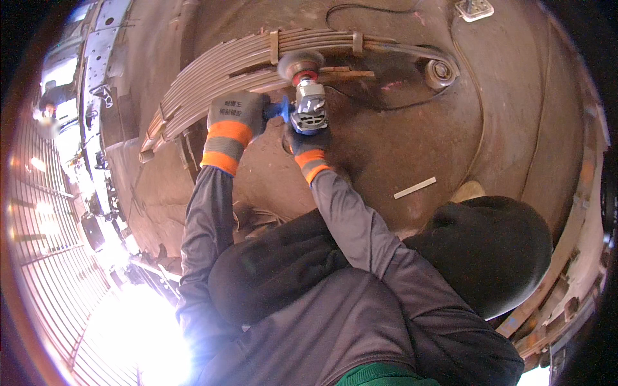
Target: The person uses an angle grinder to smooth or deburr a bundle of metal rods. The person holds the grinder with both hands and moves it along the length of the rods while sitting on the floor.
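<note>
An angle grinder (311, 103) with a silver head and a blurred round wheel (301, 62) is between my two hands. My left hand (235, 117), in a grey glove with orange bands, is closed round its blue side handle (279, 109). Behind the grinder's body, my right hand (309, 143) grips the rear, its fingers partly hidden. The wheel is at the near side of a brown, curved leaf spring (212, 80), bound by metal clips (274, 47). Whether wheel and steel touch, I cannot tell. A rolled eye (441, 71) ends the spring at the right.
On the brown floor (386, 151) lies a pale, flat strip (414, 187) right of my right forearm. Dark cable (418, 103) runs beyond the grinder. A white plate with holes (474, 9) is at the far right. Metal frames (96, 64) and barred grating (45, 225) stand left.
</note>
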The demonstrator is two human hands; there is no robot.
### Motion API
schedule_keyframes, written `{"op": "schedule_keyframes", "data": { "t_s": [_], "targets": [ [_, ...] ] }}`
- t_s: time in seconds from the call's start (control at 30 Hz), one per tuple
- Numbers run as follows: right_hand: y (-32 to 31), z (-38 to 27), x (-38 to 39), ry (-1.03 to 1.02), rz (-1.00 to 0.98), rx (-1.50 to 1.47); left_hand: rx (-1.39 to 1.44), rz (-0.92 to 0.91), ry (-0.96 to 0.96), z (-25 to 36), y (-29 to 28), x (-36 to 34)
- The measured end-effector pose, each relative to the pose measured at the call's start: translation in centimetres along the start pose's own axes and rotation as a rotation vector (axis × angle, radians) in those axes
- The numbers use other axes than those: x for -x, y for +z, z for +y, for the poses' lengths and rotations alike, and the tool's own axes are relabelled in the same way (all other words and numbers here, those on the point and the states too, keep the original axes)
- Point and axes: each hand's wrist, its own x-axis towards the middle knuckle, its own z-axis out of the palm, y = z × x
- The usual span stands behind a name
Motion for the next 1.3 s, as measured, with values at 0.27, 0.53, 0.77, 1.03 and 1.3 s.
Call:
{"op": "schedule_keyframes", "data": {
  "t_s": [0.27, 0.53, 0.77, 1.03, 1.3],
  "targets": [
    [-0.1, 0.6, 0.4, 0.091, -0.079, -0.354, -0.063, 0.030, 0.083, -0.6, 1.1, -1.2],
    [-3.6, -0.7, -0.3, 0.110, -0.192, -0.001, -0.070, 0.054, 0.106, 0.9, -0.1, -1.4],
    [-3.8, 0.0, -0.6, 0.110, -0.125, -0.085, -0.062, 0.068, 0.140, 1.9, -0.8, -2.0],
    [-3.3, -0.3, -0.2, 0.118, -0.105, -0.148, -0.075, 0.015, 0.118, 1.3, -0.4, -2.1],
    [0.7, 3.8, -0.6, 0.162, 0.199, -0.324, -0.046, 0.143, 0.203, 3.0, -1.0, -2.4]
  ]
}}
